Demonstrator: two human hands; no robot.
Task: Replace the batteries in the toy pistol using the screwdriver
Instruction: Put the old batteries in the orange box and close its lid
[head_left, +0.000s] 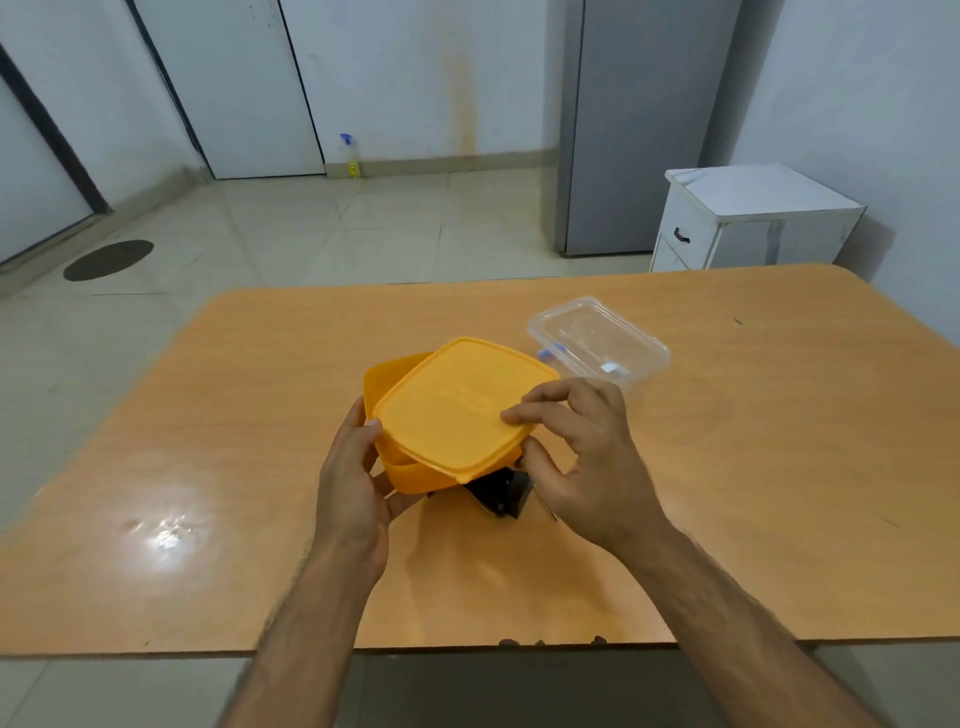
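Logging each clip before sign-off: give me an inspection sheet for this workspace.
Surface: orange wooden table, glossy, with small chips on its near edge.
Job's things: yellow box with its yellow lid lifted and skewed; a dark object beneath it, too hidden to identify; no screwdriver or batteries seen.
Clutter: closed clear container behind the box.
Grippers: left hand holds the box's side; right hand pinches the lid's corner.
Cables: nothing seen.
Surroundings: tiled floor, spray bottle by the wall, white cabinet, grey refrigerator.
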